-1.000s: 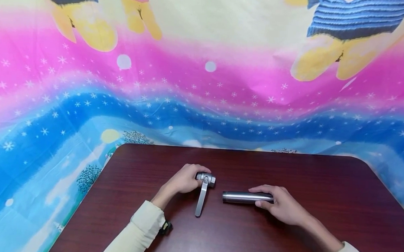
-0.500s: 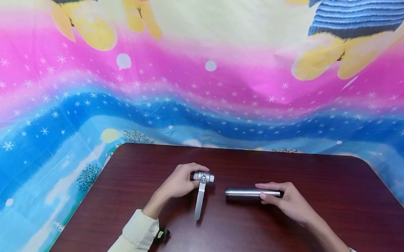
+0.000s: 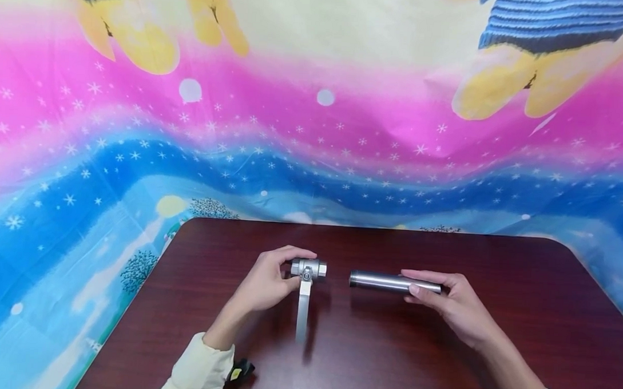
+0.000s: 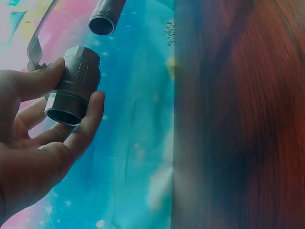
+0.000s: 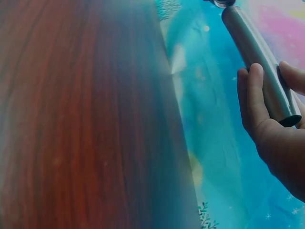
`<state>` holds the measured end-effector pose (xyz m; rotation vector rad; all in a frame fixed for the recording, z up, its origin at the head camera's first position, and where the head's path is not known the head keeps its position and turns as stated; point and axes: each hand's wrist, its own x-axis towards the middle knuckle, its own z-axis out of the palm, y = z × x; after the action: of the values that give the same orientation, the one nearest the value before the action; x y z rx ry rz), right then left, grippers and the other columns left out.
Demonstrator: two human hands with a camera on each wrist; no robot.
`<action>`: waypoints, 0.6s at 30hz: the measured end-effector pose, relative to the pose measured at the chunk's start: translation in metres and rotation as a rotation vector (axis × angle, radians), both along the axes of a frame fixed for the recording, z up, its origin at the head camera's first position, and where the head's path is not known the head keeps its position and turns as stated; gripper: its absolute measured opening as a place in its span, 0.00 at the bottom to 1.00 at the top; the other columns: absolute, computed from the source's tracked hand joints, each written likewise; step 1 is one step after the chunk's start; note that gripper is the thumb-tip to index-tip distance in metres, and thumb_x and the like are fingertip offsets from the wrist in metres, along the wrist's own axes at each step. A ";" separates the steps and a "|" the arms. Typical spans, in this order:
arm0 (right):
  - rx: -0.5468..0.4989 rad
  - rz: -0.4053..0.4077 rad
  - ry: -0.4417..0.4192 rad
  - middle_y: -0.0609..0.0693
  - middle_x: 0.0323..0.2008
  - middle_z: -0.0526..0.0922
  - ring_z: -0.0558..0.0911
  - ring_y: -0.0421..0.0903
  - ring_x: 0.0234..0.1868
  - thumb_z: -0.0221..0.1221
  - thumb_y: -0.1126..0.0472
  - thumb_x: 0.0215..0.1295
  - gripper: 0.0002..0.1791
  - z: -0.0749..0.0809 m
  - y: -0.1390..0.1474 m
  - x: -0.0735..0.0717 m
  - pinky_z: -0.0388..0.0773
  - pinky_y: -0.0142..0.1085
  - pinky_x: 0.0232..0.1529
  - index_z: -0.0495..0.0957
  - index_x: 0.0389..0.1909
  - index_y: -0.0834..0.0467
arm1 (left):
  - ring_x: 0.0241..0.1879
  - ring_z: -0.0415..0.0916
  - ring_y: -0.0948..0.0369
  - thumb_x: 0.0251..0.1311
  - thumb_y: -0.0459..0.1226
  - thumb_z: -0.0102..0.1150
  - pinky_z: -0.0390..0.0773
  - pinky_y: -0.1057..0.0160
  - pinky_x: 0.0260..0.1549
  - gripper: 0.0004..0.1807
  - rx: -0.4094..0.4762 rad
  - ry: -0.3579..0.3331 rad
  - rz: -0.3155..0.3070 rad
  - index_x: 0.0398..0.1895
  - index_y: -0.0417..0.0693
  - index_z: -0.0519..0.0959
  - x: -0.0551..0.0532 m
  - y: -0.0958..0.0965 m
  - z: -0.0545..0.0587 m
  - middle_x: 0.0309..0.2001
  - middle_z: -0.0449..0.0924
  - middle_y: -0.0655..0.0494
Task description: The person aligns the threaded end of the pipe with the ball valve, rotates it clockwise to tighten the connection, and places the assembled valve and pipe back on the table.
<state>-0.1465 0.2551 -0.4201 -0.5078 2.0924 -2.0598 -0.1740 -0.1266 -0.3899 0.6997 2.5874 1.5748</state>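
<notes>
Between thumb and fingers, my left hand (image 3: 269, 282) holds a steel ball valve (image 3: 309, 269) above the table. Its long lever handle (image 3: 303, 314) points toward me, and an open end of the body shows in the left wrist view (image 4: 76, 78). My right hand (image 3: 459, 305) grips a straight metal pipe (image 3: 380, 281) near its right end. Threads ring the pipe's left end, which faces the valve's right opening. A gap separates the two parts. In the right wrist view the pipe (image 5: 259, 62) lies between my thumb and fingers, its near end open.
Below both hands spreads a dark reddish-brown table (image 3: 388, 357) with rounded far corners. A patterned cloth (image 3: 293, 131) in pink and blue hangs behind it. Next to my left cuff, a black object with a yellow patch (image 3: 240, 370) is partly hidden.
Both hands have lifted the valve and the pipe higher off the table. The valve has moved a little left and the pipe slightly right, which widens the gap between them.
</notes>
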 end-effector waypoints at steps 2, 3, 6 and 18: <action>-0.042 0.009 0.002 0.42 0.59 0.89 0.92 0.44 0.51 0.58 0.74 0.76 0.21 0.002 -0.001 0.000 0.88 0.38 0.54 0.78 0.67 0.73 | 0.40 0.79 0.59 0.60 0.21 0.62 0.81 0.69 0.38 0.25 0.013 -0.002 0.001 0.59 0.46 0.87 0.002 -0.001 0.001 0.54 0.87 0.48; -0.066 0.013 0.001 0.43 0.59 0.89 0.91 0.43 0.51 0.57 0.75 0.76 0.21 0.002 -0.001 -0.001 0.88 0.38 0.55 0.78 0.67 0.72 | 0.40 0.79 0.59 0.60 0.21 0.62 0.81 0.69 0.39 0.25 0.017 -0.001 -0.001 0.59 0.46 0.87 0.003 -0.001 0.001 0.54 0.87 0.48; -0.119 0.027 0.011 0.45 0.60 0.89 0.91 0.43 0.53 0.55 0.77 0.76 0.21 0.005 -0.002 -0.001 0.88 0.39 0.56 0.78 0.67 0.72 | 0.41 0.80 0.60 0.60 0.20 0.62 0.82 0.69 0.40 0.25 0.030 0.001 0.002 0.59 0.45 0.87 0.005 -0.001 0.002 0.54 0.87 0.48; -0.113 0.028 0.040 0.47 0.60 0.89 0.92 0.46 0.49 0.55 0.77 0.76 0.21 0.012 -0.007 -0.005 0.88 0.38 0.56 0.78 0.67 0.71 | 0.40 0.81 0.59 0.58 0.20 0.62 0.83 0.68 0.40 0.27 0.067 0.013 0.046 0.59 0.47 0.87 0.009 0.004 0.008 0.53 0.87 0.49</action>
<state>-0.1511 0.2486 -0.4079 -0.5950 1.9868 -2.1788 -0.1651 -0.1223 -0.3820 0.6610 2.5889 1.6833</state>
